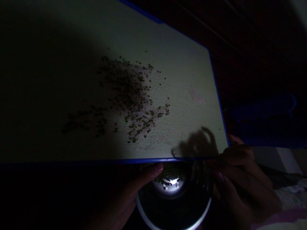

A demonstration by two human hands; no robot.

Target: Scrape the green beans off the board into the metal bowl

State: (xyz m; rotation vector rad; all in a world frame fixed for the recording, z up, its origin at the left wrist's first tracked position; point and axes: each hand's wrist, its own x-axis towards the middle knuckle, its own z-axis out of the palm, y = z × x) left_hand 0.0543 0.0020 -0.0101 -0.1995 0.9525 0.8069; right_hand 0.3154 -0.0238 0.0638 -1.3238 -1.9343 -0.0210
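A pale board with a blue edge (182, 80) lies in dim light, with small green beans (136, 105) and pale grains (158, 139) scattered over its middle. Below its front edge sits a shiny metal bowl (153, 220) with some green beans (171, 172) inside. My left hand (134, 191) grips the bowl's left rim, thumb over the edge. My right hand (242, 179) is at the board's front right corner, above the bowl's right side, fingers curled together; what they hold is hidden in the dark. Its shadow falls on the board.
Everything around the board is very dark. A dark blue object (263, 111) lies to the right beyond the board. Striped and pale fabric (287, 191) shows at the lower right.
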